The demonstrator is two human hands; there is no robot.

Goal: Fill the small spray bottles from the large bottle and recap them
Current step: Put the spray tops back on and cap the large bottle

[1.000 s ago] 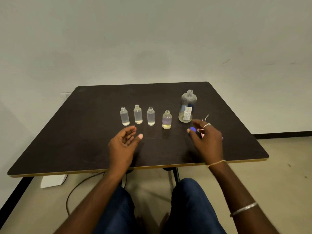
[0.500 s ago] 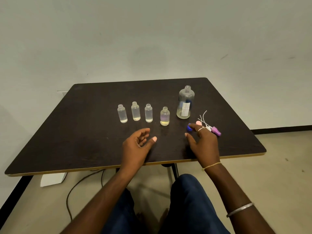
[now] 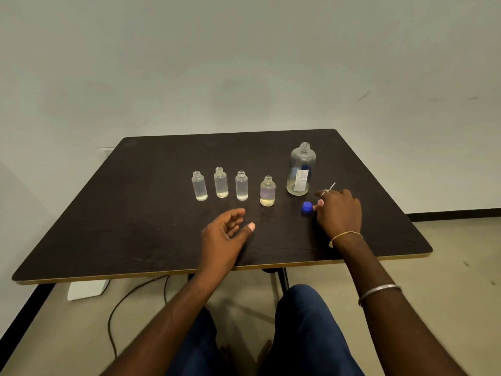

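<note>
Small spray bottles (image 3: 241,185) uncapped, four in a row on dark table (image 3: 130,218), large bottle (image 3: 301,169) uncapped at right end; left hand (image 3: 225,234) loosely curled, empty, nearer; right hand (image 3: 339,213) flat, fingers extended, thumb beside blue cap (image 3: 307,207).

Right hand (image 3: 339,213) has slid forward over the spray caps (hidden now, just one white tube (image 3: 333,185) pokes out), and left hand (image 3: 225,234) drifted right.
</note>
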